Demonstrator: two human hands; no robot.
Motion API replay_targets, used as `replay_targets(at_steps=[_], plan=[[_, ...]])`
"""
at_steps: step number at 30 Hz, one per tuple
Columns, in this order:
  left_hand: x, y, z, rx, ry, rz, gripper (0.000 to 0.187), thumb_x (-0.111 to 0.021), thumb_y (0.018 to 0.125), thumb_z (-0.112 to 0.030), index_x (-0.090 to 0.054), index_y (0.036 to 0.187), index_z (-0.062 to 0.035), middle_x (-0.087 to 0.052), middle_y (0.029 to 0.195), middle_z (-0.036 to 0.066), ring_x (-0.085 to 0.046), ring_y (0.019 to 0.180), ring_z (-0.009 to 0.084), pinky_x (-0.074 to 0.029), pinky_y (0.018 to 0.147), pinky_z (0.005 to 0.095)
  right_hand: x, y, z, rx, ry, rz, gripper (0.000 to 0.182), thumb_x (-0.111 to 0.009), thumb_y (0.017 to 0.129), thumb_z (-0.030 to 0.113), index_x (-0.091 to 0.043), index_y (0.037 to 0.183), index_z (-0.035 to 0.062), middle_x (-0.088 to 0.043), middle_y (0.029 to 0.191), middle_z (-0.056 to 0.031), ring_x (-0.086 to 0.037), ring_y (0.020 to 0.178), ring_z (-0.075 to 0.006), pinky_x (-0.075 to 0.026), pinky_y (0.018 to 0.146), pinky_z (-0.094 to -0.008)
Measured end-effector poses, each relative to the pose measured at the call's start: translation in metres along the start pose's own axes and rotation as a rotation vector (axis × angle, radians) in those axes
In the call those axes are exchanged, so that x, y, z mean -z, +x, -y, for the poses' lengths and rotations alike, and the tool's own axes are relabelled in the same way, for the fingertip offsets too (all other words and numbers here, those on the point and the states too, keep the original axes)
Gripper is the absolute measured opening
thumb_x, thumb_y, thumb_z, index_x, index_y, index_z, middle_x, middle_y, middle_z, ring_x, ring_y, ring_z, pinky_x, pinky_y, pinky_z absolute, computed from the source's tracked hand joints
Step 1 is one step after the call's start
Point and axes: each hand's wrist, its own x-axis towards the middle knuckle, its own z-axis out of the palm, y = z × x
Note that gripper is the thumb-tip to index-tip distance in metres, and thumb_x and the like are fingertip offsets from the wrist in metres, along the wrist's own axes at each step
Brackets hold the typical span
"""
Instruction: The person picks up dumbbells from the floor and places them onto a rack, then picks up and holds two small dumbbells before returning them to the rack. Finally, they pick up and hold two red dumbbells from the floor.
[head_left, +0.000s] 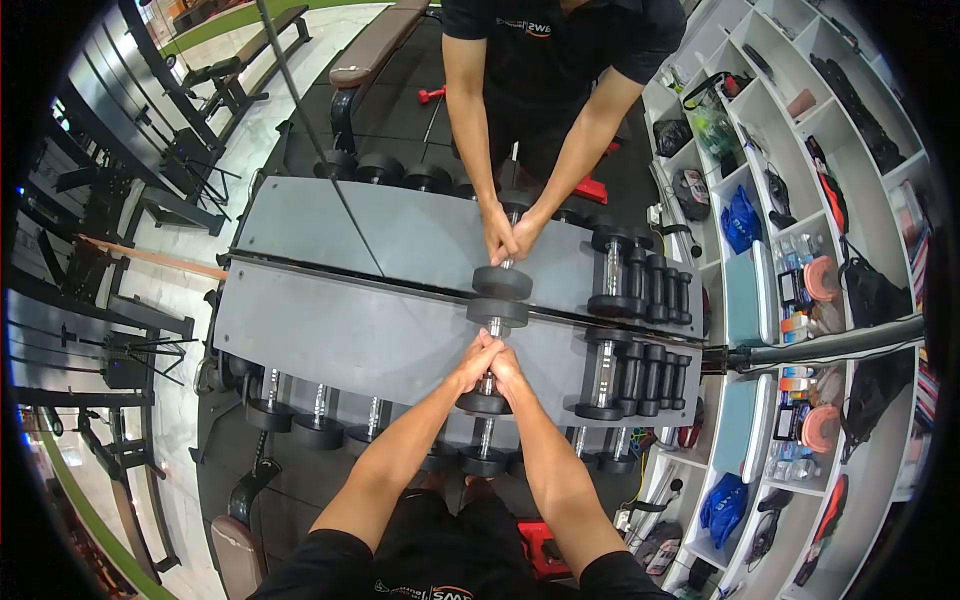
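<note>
Both grips, left grip (474,362) and right grip (507,368), close together around the handle of the dumbbell (497,312), which lies on the grey counter (330,330) beside a row of dumbbells (630,378). It looks like the grasping stage; lifting it would call for a steady two-handed pull

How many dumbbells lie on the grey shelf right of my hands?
4 dumbbells in a row: largest nearest the hands, then three smaller; the row above looks mirrored.
</note>
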Motion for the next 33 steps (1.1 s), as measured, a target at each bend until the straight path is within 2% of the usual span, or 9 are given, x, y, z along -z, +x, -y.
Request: replay_targets(at_steps=[5, 12, 15, 16, 19, 20, 25, 27, 33], plan=[[0.003, 0.009, 0.007, 0.021, 0.019, 0.047, 0.046, -0.059, 0.086, -0.040, -0.054, 0.118, -0.0075, -0.059, 0.096, 0.007, -0.054, 0.076, 0.0148, -0.037, 0.051, 0.0289, 0.004, 0.007, 0.002, 0.041, -0.002, -0.010, 0.046, -0.064, 0.093, 0.047, -0.061, 0.075, 0.0051, -0.057, 0.061, -0.0047, -0.052, 0.047, -0.0146, -0.040, 0.041, -0.0308], [0.007, 0.013, 0.006, 0.029, -0.016, 0.035, 0.033, -0.058, 0.088, -0.035, -0.059, 0.104, -0.0058, -0.059, 0.091, 0.006, -0.057, 0.077, 0.0133, -0.043, 0.052, 0.0284, -0.001, 0.004, 0.009, 0.006, -0.161, -0.071, 0.050, -0.061, 0.094, 0.051, -0.064, 0.083, 0.0021, -0.059, 0.062, -0.0066, -0.056, 0.051, -0.0157, -0.045, 0.046, -0.0315], [0.012, 0.007, -0.001, 0.083, 0.042, 0.059, 0.035, -0.057, 0.089, -0.036, -0.059, 0.103, -0.0045, -0.061, 0.095, 0.007, -0.059, 0.085, 0.0161, -0.048, 0.062, 0.0312, 0.007, 0.022, -0.002, 0.024, -0.449, -0.091, 0.064, -0.054, 0.092, 0.061, -0.069, 0.093, -0.0013, -0.069, 0.082, -0.0156, -0.067, 0.074, -0.0252, -0.052, 0.065, -0.0387], [0.013, 0.011, 0.007, -0.001, 0.081, 0.054, 0.041, -0.057, 0.090, -0.038, -0.058, 0.107, -0.0012, -0.064, 0.101, 0.013, -0.062, 0.095, 0.0229, -0.049, 0.081, 0.0354, 0.013, 0.025, -0.001, 0.168, -0.626, -0.033, 0.069, -0.044, 0.095, 0.063, -0.067, 0.109, -0.0008, -0.069, 0.103, -0.0220, -0.066, 0.098, -0.0330, -0.050, 0.087, -0.0420], [0.014, 0.007, 0.006, -0.148, 0.432, -0.024, 0.056, -0.054, 0.093, -0.047, -0.052, 0.125, -0.0005, -0.065, 0.111, 0.018, -0.062, 0.103, 0.0262, -0.050, 0.084, 0.0415, 0.024, 0.017, 0.017, 0.203, -1.032, 0.044, 0.068, -0.039, 0.097, 0.061, -0.061, 0.121, 0.0004, -0.065, 0.118, -0.0236, -0.060, 0.112, -0.0385, -0.046, 0.097, -0.0450], [0.013, -0.007, -0.006, -0.052, 0.611, -0.043, 0.064, -0.052, 0.094, -0.052, -0.049, 0.129, 0.0010, -0.063, 0.118, 0.024, -0.061, 0.113, 0.0298, -0.047, 0.093, 0.0398, 0.027, 0.006, 0.027, 0.176, -1.127, 0.089, 0.064, -0.045, 0.095, 0.057, -0.057, 0.127, 0.0029, -0.061, 0.126, -0.0214, -0.057, 0.117, -0.0392, -0.045, 0.098, -0.0464], [0.024, -0.065, -0.002, -0.305, 0.538, -0.011, 0.068, -0.066, 0.088, -0.049, -0.049, 0.131, 0.0002, -0.063, 0.114, 0.022, -0.060, 0.110, 0.0345, -0.046, 0.096, 0.0420, 0.037, -0.077, 0.032, 0.242, -1.192, 0.051, 0.064, -0.056, 0.087, 0.053, -0.054, 0.130, 0.0063, -0.062, 0.124, -0.0216, -0.058, 0.117, -0.0381, -0.046, 0.099, -0.0467], [0.028, -0.089, 0.008, -0.524, 0.628, 0.049, 0.068, -0.072, 0.085, -0.046, -0.050, 0.131, -0.0009, -0.062, 0.118, 0.021, -0.059, 0.112, 0.0348, -0.045, 0.097, 0.0440, 0.046, -0.087, -0.004, 0.439, -1.036, 0.020, 0.061, -0.058, 0.091, 0.048, -0.049, 0.135, 0.0066, -0.058, 0.128, -0.0232, -0.054, 0.121, -0.0399, -0.044, 0.101, -0.0458], [0.042, -0.105, 0.026, -0.603, 0.788, 0.176, 0.072, -0.080, 0.075, -0.045, -0.053, 0.130, -0.0074, -0.057, 0.124, 0.017, -0.051, 0.118, 0.0376, -0.041, 0.101, 0.0454, 0.049, -0.112, -0.040, 0.754, -0.915, -0.029, 0.065, -0.067, 0.090, 0.038, -0.041, 0.139, 0.0044, -0.045, 0.137, -0.0237, -0.043, 0.128, -0.0429, -0.038, 0.107, -0.0475]])
